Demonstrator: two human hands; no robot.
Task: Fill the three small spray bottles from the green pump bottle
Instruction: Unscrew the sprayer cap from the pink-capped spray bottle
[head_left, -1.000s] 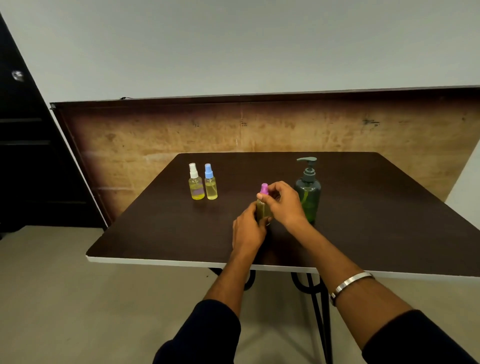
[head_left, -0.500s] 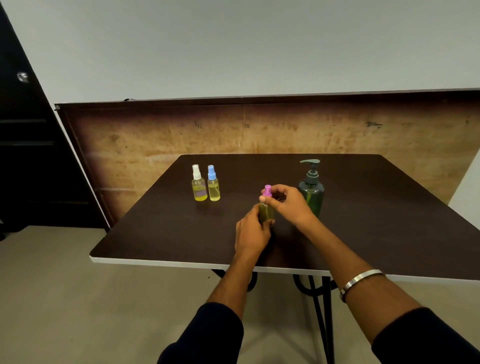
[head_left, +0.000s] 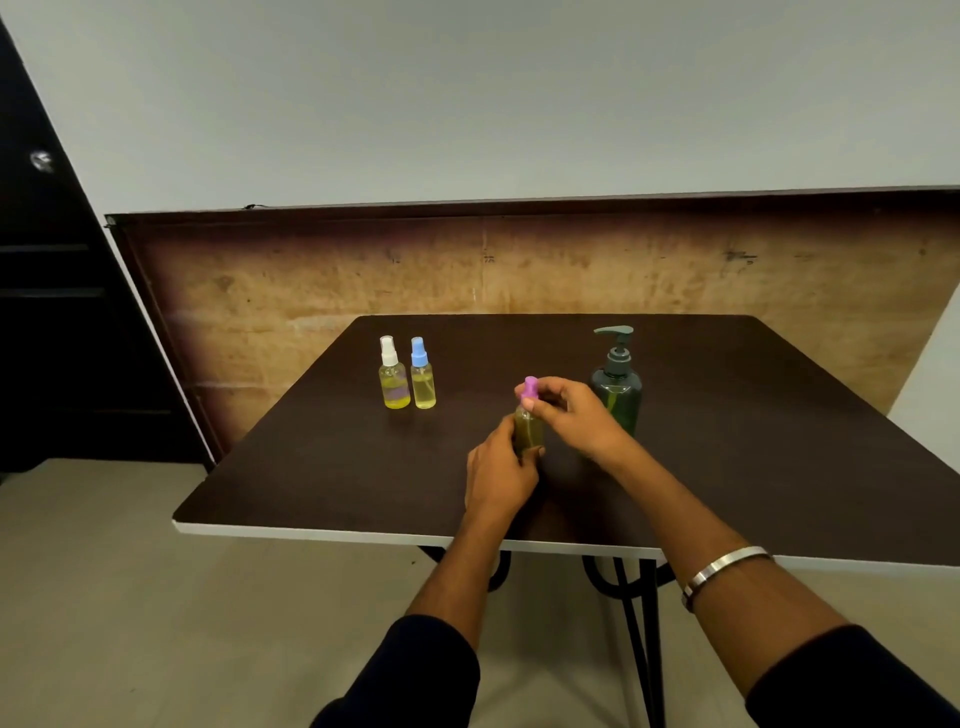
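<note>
In the head view, the small pink-capped clear spray bottle (head_left: 529, 428), just left of the dark green plastic pump bottle (head_left: 617, 388), is gripped by the left hand (head_left: 500, 470) for steadiness while its cap is pinched by the right hand (head_left: 570, 415), probably to be turned.

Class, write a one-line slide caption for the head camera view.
Left hand grips the pink-capped spray bottle while right hand pinches its cap, beside the green pump bottle.
</note>
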